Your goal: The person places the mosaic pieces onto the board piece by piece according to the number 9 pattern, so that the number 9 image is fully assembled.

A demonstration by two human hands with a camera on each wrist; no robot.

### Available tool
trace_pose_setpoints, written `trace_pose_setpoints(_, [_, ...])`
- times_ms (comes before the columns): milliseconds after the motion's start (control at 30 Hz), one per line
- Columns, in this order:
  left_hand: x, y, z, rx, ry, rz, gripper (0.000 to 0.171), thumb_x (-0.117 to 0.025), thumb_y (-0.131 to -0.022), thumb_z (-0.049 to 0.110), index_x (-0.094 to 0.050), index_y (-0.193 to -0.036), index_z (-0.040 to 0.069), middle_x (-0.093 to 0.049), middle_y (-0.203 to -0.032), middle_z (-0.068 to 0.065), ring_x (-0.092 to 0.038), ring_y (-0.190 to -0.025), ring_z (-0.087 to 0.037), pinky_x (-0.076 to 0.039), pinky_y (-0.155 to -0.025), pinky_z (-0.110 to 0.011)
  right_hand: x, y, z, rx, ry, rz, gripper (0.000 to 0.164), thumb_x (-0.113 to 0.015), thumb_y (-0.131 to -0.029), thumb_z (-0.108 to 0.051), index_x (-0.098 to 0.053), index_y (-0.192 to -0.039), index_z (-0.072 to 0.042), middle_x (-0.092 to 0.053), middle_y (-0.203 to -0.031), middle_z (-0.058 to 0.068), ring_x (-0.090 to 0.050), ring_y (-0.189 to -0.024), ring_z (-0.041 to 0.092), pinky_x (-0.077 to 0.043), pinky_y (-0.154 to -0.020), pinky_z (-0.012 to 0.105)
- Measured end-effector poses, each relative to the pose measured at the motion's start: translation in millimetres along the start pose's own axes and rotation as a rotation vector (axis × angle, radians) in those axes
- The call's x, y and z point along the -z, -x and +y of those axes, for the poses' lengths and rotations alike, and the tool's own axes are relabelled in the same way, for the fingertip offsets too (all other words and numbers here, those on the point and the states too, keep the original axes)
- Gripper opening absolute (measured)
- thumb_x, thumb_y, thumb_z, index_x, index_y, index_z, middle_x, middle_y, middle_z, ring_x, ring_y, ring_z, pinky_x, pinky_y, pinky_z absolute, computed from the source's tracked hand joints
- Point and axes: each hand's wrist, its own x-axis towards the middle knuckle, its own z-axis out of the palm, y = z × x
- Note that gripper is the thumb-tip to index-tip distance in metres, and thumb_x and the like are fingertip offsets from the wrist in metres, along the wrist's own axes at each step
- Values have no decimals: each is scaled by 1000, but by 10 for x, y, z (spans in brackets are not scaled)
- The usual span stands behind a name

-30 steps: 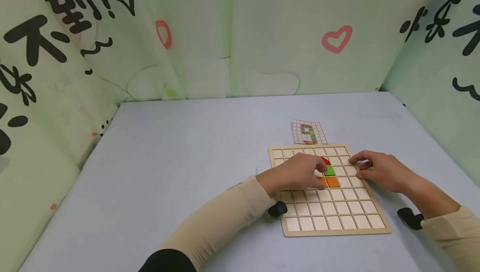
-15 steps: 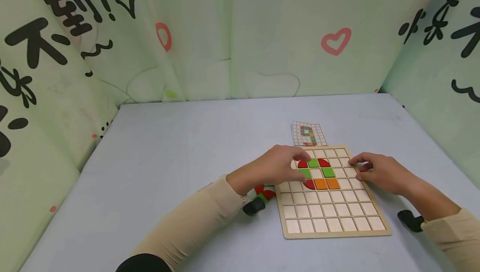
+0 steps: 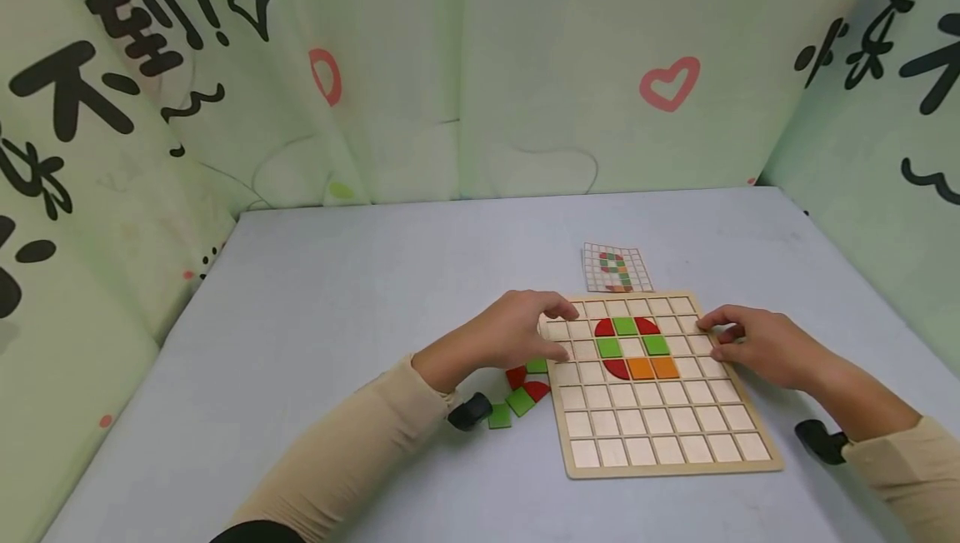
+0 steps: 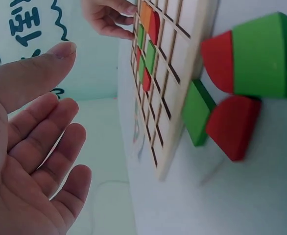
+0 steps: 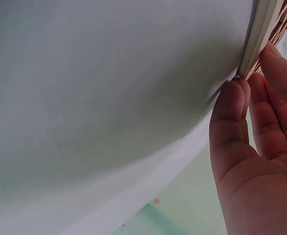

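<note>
A wooden grid board (image 3: 667, 443) lies on the table, with red rounded tiles (image 3: 617, 369), green square tiles (image 3: 656, 345) and orange square tiles (image 3: 665, 367) set in its upper cells. My left hand (image 3: 513, 331) hovers at the board's left edge, thumb and fingers apart. The left wrist view shows nothing in its palm (image 4: 11, 181). On the far side, my right hand (image 3: 765, 343) pinches the board's right edge; the right wrist view shows its thumb (image 5: 280, 68) on top and a fingertip against the side.
Several loose tiles, among them a green square (image 3: 499, 416) and a red rounded piece (image 3: 536, 391), lie left of the board below my left hand. Behind the board is a pattern card (image 3: 618, 268) printed with a coloured grid. Printed curtains (image 3: 525, 68) surround the table.
My left hand has drawn back leftward from over the board's middle, uncovering the red, green and orange tiles and the loose pieces beside the board. The right hand keeps its place.
</note>
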Motion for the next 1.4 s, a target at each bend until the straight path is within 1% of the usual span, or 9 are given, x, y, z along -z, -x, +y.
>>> trace_pose_setpoints(167, [-7,44,-139,11,-30,-7,47,-80,-87,21,-64,-131,15,-63,-127,3,-52,-121,-14,-46,-97,-26,-9,12,-5,-5,-8,-5,35,-72,-89,-10,-61,-120,2,-64,-104,22,-58,-98,41,-47,-79,51])
trace_pose_setpoints(367, [-20,85,-270,20,-16,-1,44,-81,-86,17,-65,-126,13,-64,-123,4,-54,-119,-14,-45,-98,-26,-13,29,-10,-21,-4,-11,36,-72,-89,-9,-60,-121,3,-64,-105,23,-57,-98,42,-47,-78,52])
trace_pose_setpoints(500, [-43,76,-326,48,-5,-12,40,-81,-86,15,-66,-123,13,-65,-121,5,-55,-117,-14,-46,-97,-25,-11,27,-10,-21,3,-6,37,-72,-89,-9,-60,-121,3,-64,-105,24,-56,-98,42,-47,-78,52])
trace_pose_setpoints(667, [-83,28,-405,93,-14,-24,36,-80,-86,13,-66,-119,14,-65,-115,6,-56,-111,-12,-46,-95,-24,-12,22,-9,-15,3,-3,37,-72,-89,-10,-60,-121,3,-64,-105,23,-57,-98,42,-47,-78,51])
trace_pose_setpoints(833, [-99,-9,-479,105,-3,-28,33,-80,-85,10,-67,-115,13,-64,-107,8,-56,-101,-10,-46,-91,-22,-13,20,-7,-15,4,-5,37,-73,-89,-10,-60,-121,3,-64,-105,24,-57,-99,42,-47,-78,51])
trace_pose_setpoints(1100, [-122,-33,-511,81,13,-26,27,-81,-83,9,-67,-106,13,-63,-98,8,-55,-92,-10,-46,-85,-21,-6,4,-7,-26,7,-8,38,-72,-89,-10,-60,-122,3,-63,-107,26,-57,-100,44,-48,-79,53])
trace_pose_setpoints(1233, [-153,-44,-495,61,-4,-18,26,-82,-83,12,-67,-105,12,-65,-97,8,-56,-90,-10,-46,-83,-20,-5,1,-13,-33,6,-10,38,-72,-89,-10,-59,-123,3,-63,-108,26,-56,-100,44,-48,-79,53])
trace_pose_setpoints(1400, [-176,-55,-469,55,-35,-13,24,-82,-84,14,-67,-103,13,-65,-97,8,-55,-89,-9,-46,-83,-19,0,-1,-24,-32,11,-7,38,-72,-89,-9,-59,-122,3,-63,-108,27,-56,-99,44,-48,-79,53])
